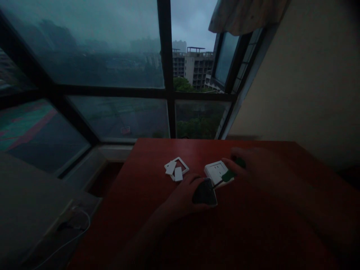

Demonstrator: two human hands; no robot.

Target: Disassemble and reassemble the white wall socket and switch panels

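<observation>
My left hand point(185, 195) is closed around a switch module point(204, 193) with a dark back and a white rim, held low over the table. In my right hand point(244, 163) is a screwdriver point(229, 175) with a green handle. Its thin shaft slants down to the left, and the tip meets the dark back of the module. Just behind the module lies a white wall socket point(217, 170) with slots in its face. Left of it, a white square frame point(184, 164) has two small white plates point(178, 174) lying on it.
A reddish-brown table point(152, 161) carries all of these parts. Large windows with dark frames point(168, 75) stand behind it, with a beige wall point(295, 86) to the right. A white cable point(75, 238) hangs at the lower left. The light is dim.
</observation>
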